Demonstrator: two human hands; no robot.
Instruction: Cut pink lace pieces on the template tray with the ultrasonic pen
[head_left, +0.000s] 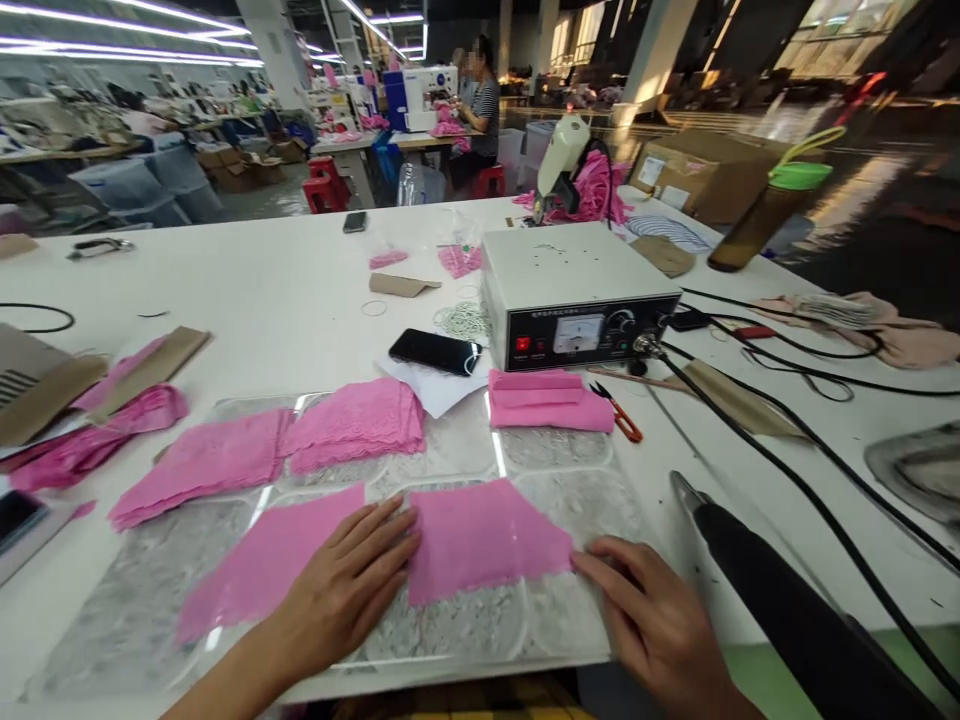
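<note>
Two pink lace fabric pieces lie side by side on a scuffed clear mat (465, 620) at the table's near edge. My left hand (346, 585) lies flat, fingers stretched, on the inner edge of the left pink piece (259, 565) where it meets the right pink piece (480, 535). My right hand (646, 610) rests flat with its fingertips touching the right piece's lower right corner. Neither hand holds anything.
Stacks of pink lace (356, 420) and folded pink pieces (544, 400) lie behind the mat. A grey control box (574, 295), black phone (433, 351), orange snips (621, 415), black-handled tool (757, 570) with cables, and a bottle (769, 205) sit around. A person sews at a far table.
</note>
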